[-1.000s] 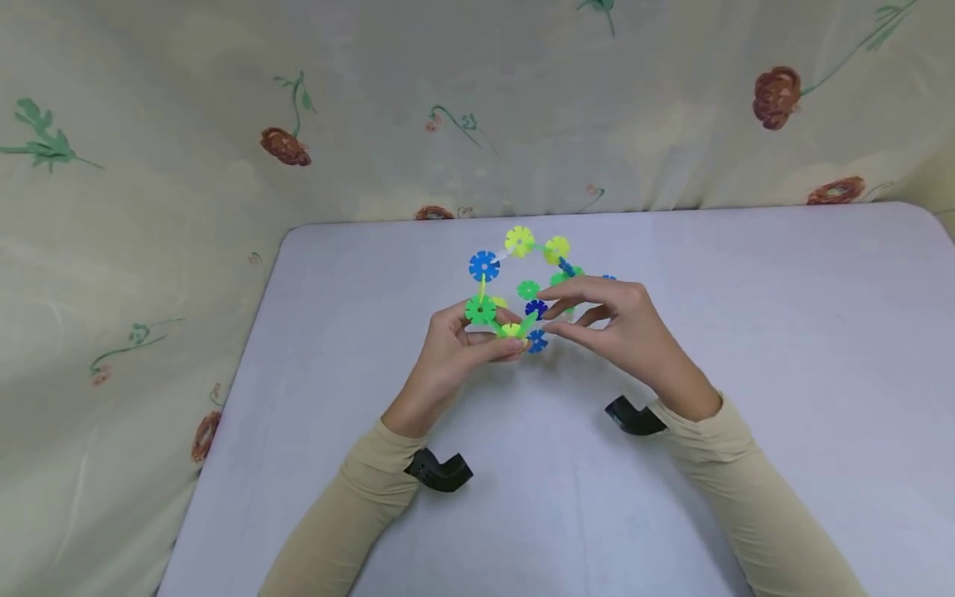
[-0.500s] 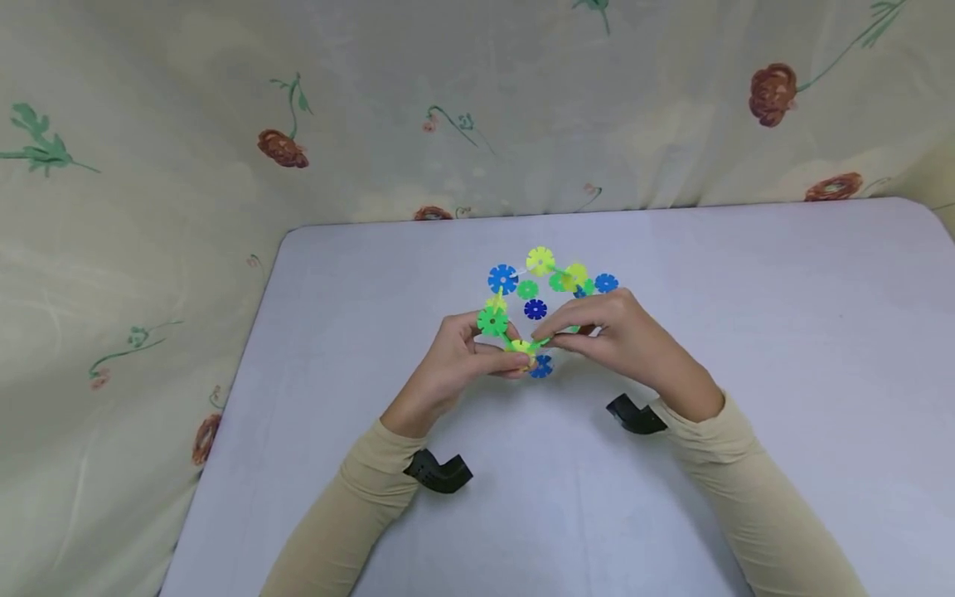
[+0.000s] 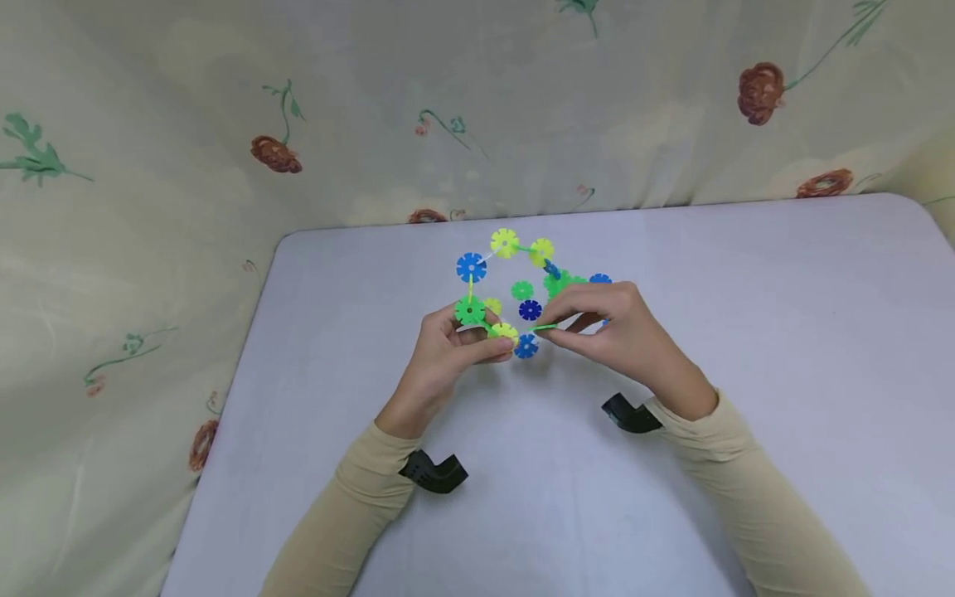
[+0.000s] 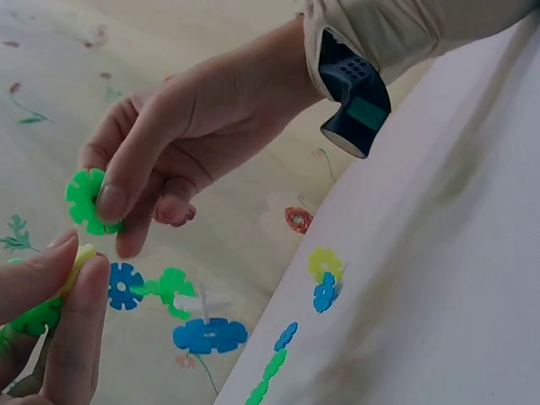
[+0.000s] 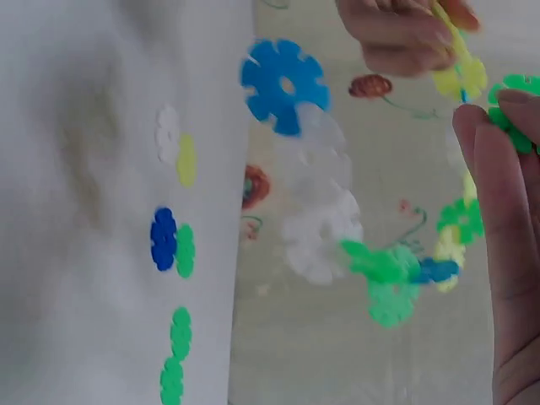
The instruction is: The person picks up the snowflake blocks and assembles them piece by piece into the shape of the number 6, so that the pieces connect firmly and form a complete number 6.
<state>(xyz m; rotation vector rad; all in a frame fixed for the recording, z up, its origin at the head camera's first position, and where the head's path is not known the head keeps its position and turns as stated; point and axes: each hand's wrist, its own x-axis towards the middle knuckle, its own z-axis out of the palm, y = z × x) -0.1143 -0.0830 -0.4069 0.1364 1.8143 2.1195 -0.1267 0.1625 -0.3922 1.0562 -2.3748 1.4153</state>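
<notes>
My left hand (image 3: 448,352) pinches a yellow notched plastic disc (image 3: 505,332), one end of a curved chain of interlocked discs. Up from it run a green disc (image 3: 469,310), a blue disc (image 3: 471,267) and yellow discs (image 3: 504,243). Just to the right, my right hand (image 3: 608,313) pinches a single green disc (image 4: 83,199) between thumb and fingertips. A small gap separates this disc from the yellow one. In the right wrist view, another stretch of the chain hangs, with a large blue disc (image 5: 274,84) and whitish discs (image 5: 321,240) linked to green ones.
On the white table (image 3: 507,514) behind the hands lie loose discs, among them a green one (image 3: 522,290) and a dark blue one (image 3: 530,310). A flower-patterned cloth (image 3: 522,108) hangs beyond the far edge. Black wrist mounts (image 3: 436,473) jut from the sleeves.
My right fingers have closed on the green disc that stood at the yellow disc, and it has come away to the right. The chain dipped toward me, then moved back up and left.
</notes>
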